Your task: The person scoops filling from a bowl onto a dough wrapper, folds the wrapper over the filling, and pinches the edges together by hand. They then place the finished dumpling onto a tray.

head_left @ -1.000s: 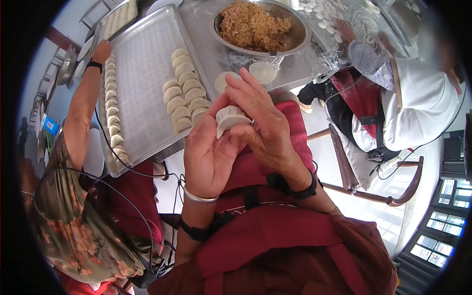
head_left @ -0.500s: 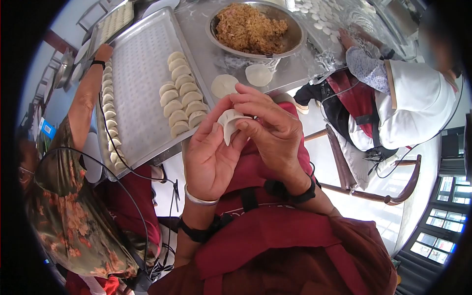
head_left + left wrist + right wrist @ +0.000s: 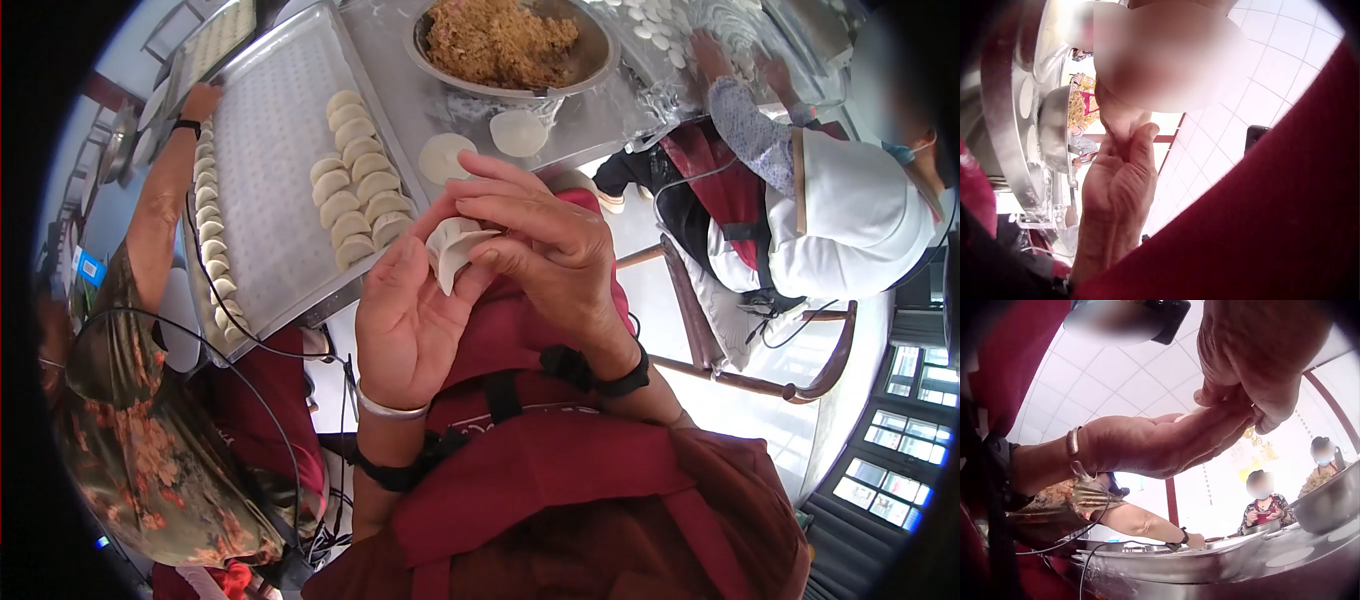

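In the head view a pale dumpling (image 3: 452,250) with pleats along its edge is held between both hands, above the lap. My left hand (image 3: 405,320) has its palm turned up, thumb and fingers round the dumpling's left side. My right hand (image 3: 550,255) pinches the right edge with thumb and index finger, its other fingers stretched across toward the left fingertips. The right wrist view shows the left hand (image 3: 1160,440) meeting the right hand (image 3: 1260,356), with the dumpling mostly hidden. In the left wrist view the right hand (image 3: 1119,181) appears behind a blurred area.
A metal tray (image 3: 270,180) with rows of dumplings lies left. Two dough rounds (image 3: 447,158) (image 3: 518,132) lie beside a bowl (image 3: 600,70) of filling. One person's arm (image 3: 160,210) reaches over the tray's left side; another person in white (image 3: 860,210) works at right.
The hands have drawn closer round the dumpling, and it has tilted more upright with its edge more folded. The tray and bowl have shifted slightly left and up in the head view.
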A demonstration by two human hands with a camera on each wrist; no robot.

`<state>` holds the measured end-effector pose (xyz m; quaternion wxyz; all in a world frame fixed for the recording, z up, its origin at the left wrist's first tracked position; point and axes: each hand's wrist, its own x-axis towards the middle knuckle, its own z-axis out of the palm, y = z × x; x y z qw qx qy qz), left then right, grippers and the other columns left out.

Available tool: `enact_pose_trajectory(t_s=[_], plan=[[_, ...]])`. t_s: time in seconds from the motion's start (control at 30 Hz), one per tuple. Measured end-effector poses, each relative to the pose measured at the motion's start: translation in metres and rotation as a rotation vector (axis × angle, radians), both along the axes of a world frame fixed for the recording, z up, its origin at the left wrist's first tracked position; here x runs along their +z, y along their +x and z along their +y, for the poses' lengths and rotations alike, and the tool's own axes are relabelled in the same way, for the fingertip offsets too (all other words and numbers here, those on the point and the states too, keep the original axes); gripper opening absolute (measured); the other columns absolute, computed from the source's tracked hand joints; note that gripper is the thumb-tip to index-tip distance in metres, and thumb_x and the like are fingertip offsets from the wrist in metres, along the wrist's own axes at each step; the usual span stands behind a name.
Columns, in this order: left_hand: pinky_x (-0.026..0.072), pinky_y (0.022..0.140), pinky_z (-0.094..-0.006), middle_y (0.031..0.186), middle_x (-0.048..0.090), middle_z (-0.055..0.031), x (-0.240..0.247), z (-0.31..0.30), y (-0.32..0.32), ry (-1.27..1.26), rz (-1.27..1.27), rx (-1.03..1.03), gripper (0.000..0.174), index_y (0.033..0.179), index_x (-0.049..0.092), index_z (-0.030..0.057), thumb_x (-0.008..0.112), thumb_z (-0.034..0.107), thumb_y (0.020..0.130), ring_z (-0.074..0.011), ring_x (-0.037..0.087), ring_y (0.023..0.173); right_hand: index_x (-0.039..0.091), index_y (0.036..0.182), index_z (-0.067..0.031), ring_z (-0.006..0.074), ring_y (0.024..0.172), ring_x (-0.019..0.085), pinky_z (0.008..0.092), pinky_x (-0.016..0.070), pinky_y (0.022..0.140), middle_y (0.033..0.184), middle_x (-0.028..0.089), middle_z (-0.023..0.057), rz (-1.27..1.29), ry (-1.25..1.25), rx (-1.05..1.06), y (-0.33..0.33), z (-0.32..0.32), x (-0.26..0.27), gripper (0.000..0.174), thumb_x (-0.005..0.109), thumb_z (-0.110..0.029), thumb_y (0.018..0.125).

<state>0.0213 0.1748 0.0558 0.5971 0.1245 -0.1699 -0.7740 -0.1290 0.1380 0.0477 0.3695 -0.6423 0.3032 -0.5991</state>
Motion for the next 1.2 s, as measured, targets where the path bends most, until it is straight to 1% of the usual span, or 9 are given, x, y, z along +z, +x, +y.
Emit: enact_pose_trajectory(t_s=[0.3, 0.5, 0.6, 0.7, 0.9, 1.0, 1.1, 1.13, 1.2], plan=[[0.0403, 0.111, -0.0431, 0.137, 0.049, -0.0176, 0.002, 0.0, 0.004, 0.042, -0.002, -0.098, 0.049, 0.137, 0.042, -0.01, 0.035, 0.029, 0.107, -0.0255, 0.05, 0.128, 0.072, 0.09, -0.0041, 0.0333, 0.117, 0.061, 0.0423, 0.0484, 0.099, 0.094, 0.074, 0.0078, 0.15, -0.163, 0.067, -0.006, -0.006, -0.002, 0.017, 0.076, -0.004, 0.074], [0.0421, 0.109, -0.0432, 0.135, 0.051, -0.0172, -0.002, -0.001, 0.015, 0.088, 0.026, -0.118, 0.047, 0.135, 0.044, -0.008, 0.034, 0.029, 0.107, -0.0253, 0.051, 0.127, 0.071, 0.088, -0.0034, 0.0328, 0.117, 0.062, 0.0414, 0.0504, 0.096, 0.094, 0.074, 0.0072, 0.11, -0.121, 0.103, -0.003, -0.006, 0.005, 0.013, 0.075, -0.006, 0.076], [0.0359, 0.113, -0.0472, 0.141, 0.048, -0.0132, -0.011, -0.001, 0.018, -0.044, 0.042, -0.215, 0.05, 0.145, 0.033, 0.0019, 0.033, 0.033, 0.107, -0.0273, 0.044, 0.134, 0.071, 0.09, -0.0031, 0.0339, 0.119, 0.06, 0.0418, 0.0504, 0.096, 0.097, 0.074, 0.0082, 0.13, -0.15, 0.18, -0.005, -0.004, 0.008, 0.015, 0.076, -0.007, 0.075], [0.0369, 0.112, -0.0482, 0.141, 0.047, -0.014, 0.003, 0.002, 0.013, 0.042, -0.101, -0.176, 0.049, 0.147, 0.03, 0.0047, 0.033, 0.033, 0.107, -0.0276, 0.045, 0.133, 0.071, 0.089, -0.0032, 0.0344, 0.123, 0.057, 0.0421, 0.0507, 0.095, 0.102, 0.073, 0.0091, 0.248, -0.232, 0.259, -0.013, -0.011, 0.005, 0.015, 0.075, -0.007, 0.075], [0.0369, 0.112, -0.0491, 0.142, 0.046, -0.015, -0.001, 0.001, 0.012, 0.011, -0.199, -0.188, 0.051, 0.146, 0.031, 0.0029, 0.034, 0.035, 0.106, -0.0274, 0.045, 0.133, 0.069, 0.084, -0.0035, 0.0354, 0.117, 0.061, 0.0417, 0.0505, 0.094, 0.099, 0.073, 0.0096, 0.253, -0.206, 0.196, -0.011, -0.008, 0.004, 0.01, 0.074, -0.006, 0.076], [0.0396, 0.11, -0.0484, 0.141, 0.047, -0.0163, -0.002, 0.0, 0.013, -0.045, -0.194, -0.179, 0.052, 0.145, 0.032, -0.0007, 0.043, 0.029, 0.104, -0.0293, 0.047, 0.131, 0.07, 0.089, -0.0032, 0.0358, 0.114, 0.063, 0.0407, 0.0508, 0.094, 0.099, 0.073, 0.0103, 0.181, -0.197, 0.197, -0.009, -0.008, 0.002, 0.015, 0.075, -0.005, 0.075], [0.0438, 0.107, -0.0474, 0.14, 0.048, -0.0182, 0.008, 0.001, 0.002, -0.266, -0.415, -0.076, 0.052, 0.144, 0.035, -0.0047, 0.053, 0.016, 0.1, -0.0316, 0.05, 0.128, 0.07, 0.093, -0.0029, 0.0353, 0.114, 0.063, 0.0397, 0.0513, 0.093, 0.101, 0.073, 0.011, 0.039, -0.165, 0.08, -0.006, -0.007, -0.002, 0.018, 0.075, -0.004, 0.075], [0.0492, 0.103, -0.0406, 0.13, 0.054, -0.0197, 0.011, 0.006, -0.004, -0.195, -0.421, 0.043, 0.054, 0.14, 0.039, -0.011, 0.061, 0.011, 0.096, -0.0271, 0.056, 0.121, 0.07, 0.093, -0.0028, 0.0351, 0.114, 0.063, 0.0399, 0.0513, 0.093, 0.101, 0.073, 0.0112, 0.037, -0.153, 0.043, -0.003, -0.005, 0.0, 0.018, 0.075, -0.003, 0.075], [0.0499, 0.102, -0.0401, 0.129, 0.056, -0.0188, 0.009, 0.01, -0.008, -0.146, -0.47, 0.102, 0.05, 0.139, 0.041, -0.0112, 0.059, 0.008, 0.096, -0.0258, 0.058, 0.119, 0.07, 0.092, -0.0026, 0.0349, 0.113, 0.063, 0.0402, 0.0513, 0.093, 0.1, 0.073, 0.0116, 0.029, -0.119, -0.035, 0.002, 0.0, 0.0, 0.018, 0.075, -0.003, 0.075]])
